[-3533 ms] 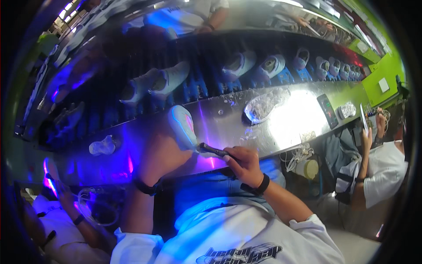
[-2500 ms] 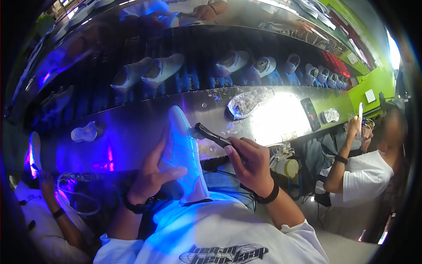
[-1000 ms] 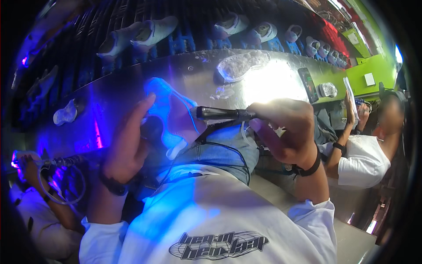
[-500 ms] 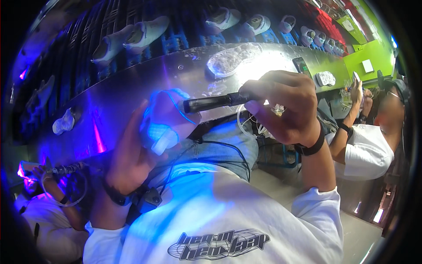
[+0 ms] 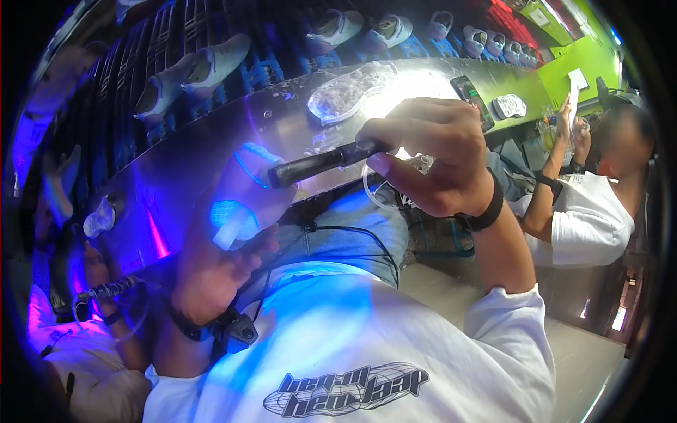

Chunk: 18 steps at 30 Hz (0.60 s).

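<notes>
Clear sole [image 5: 345,92] and phone [image 5: 471,99] on metal bench [image 5: 211,141]. Left hand [image 5: 218,261] cups shoe [image 5: 236,204], fingers curled; right hand [image 5: 430,158] fist-tight w/ black tool [image 5: 317,163].

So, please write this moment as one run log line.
left hand: holds shoe | right hand: grips dark tool, tip at shoe | place: metal bench

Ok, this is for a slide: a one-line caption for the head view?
Left hand holds a shoe while right hand points a dark tool at it.
</notes>
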Available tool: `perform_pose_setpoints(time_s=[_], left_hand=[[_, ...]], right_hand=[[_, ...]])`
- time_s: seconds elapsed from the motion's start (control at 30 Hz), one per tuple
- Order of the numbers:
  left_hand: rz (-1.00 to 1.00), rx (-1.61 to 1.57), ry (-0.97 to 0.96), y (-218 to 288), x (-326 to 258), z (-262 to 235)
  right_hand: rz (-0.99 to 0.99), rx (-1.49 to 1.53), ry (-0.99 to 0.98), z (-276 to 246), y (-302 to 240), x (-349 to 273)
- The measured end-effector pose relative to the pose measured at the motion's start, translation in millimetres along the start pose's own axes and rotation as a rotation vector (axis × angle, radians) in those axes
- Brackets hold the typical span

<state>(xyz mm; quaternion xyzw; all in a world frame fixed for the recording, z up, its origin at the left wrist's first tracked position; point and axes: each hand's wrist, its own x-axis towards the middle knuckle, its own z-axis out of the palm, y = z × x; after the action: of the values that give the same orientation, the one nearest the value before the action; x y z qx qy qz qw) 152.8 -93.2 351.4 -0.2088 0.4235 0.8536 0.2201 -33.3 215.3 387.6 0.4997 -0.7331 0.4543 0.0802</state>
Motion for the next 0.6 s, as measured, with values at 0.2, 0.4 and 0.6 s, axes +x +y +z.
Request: perform_pose_setpoints(time_s=[0.2, 0.4, 0.6], left_hand=[[-0.333, -0.651, 0.066, 3, 1, -13], [-0.364, -0.721, 0.03, 2, -3, -5], [-0.304, -0.807, 0.013, -1, -4, 20]], right_hand=[[0.014, 0.019, 0.033, 8, 3, -5], [0.024, 0.037, 0.09, 20, -1, -7], [0.052, 0.087, 0.116, 28, 2, -14]])
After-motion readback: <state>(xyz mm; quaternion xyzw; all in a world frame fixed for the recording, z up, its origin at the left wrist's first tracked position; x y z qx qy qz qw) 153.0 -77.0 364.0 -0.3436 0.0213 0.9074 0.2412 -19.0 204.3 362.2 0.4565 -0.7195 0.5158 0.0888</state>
